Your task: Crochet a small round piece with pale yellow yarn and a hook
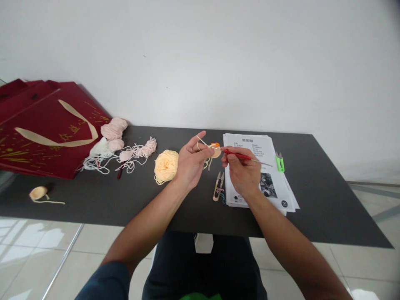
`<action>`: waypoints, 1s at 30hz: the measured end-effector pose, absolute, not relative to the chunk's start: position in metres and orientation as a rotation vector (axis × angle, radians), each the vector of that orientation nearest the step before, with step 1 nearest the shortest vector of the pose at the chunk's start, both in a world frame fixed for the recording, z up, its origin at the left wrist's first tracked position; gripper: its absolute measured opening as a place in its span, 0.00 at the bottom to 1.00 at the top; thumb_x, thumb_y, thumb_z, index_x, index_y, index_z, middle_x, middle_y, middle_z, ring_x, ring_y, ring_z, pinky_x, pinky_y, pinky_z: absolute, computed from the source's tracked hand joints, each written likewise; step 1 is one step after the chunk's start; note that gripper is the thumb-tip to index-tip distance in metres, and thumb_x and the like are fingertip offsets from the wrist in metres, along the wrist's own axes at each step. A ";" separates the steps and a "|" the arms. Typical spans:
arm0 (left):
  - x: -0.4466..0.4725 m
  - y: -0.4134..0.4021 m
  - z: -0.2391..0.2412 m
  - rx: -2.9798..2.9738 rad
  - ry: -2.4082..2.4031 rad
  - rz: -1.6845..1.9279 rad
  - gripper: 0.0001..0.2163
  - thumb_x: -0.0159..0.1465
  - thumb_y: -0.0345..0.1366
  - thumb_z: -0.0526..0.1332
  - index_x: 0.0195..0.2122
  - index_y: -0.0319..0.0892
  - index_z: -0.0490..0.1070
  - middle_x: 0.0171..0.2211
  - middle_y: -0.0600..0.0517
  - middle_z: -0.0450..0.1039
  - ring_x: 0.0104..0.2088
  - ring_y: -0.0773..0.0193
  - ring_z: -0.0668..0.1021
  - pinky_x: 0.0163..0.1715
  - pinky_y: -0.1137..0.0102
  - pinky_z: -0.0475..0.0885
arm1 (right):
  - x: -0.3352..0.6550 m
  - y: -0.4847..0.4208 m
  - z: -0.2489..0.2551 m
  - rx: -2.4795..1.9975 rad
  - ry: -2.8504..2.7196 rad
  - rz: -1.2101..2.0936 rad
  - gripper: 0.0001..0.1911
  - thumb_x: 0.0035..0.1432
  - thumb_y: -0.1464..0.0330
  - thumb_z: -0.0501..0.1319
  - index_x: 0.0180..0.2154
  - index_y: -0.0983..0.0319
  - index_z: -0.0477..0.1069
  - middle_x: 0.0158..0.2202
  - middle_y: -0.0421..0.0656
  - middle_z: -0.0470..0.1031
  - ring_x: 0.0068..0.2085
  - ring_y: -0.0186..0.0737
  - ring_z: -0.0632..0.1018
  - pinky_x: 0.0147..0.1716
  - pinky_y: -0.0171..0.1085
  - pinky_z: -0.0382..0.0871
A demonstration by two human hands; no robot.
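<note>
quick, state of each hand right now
Left hand: pinching a small cream crochet piece, index finger extended.
Right hand: closed on the red crochet hook.

Yarn ball (166,166) fibrous, matt; tabletop (321,191) smooth; floor tiles (28,241) glossy.

Bag (40,125) runs off left edge. Peach piece (216,153) partly behind left hand (191,164), stitches too small to tell. Right hand (244,173) blocks some of papers (267,156) (small print unreadable). Left sleeve (106,281) cropped at bottom.
</note>
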State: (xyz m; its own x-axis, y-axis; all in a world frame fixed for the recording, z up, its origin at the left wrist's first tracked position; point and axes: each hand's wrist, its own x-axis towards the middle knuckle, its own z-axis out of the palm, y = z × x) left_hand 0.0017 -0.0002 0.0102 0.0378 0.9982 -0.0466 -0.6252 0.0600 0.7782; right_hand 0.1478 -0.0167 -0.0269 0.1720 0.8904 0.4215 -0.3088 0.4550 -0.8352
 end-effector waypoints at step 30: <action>0.000 -0.007 0.006 1.275 0.977 1.408 0.26 0.52 0.26 0.67 0.55 0.43 0.76 0.24 0.59 0.74 0.24 0.70 0.72 0.27 0.71 0.67 | 0.169 -0.020 -0.009 -0.769 -1.085 0.924 0.11 0.59 0.64 0.73 0.37 0.56 0.73 0.35 0.38 0.83 0.28 0.32 0.76 0.27 0.36 0.70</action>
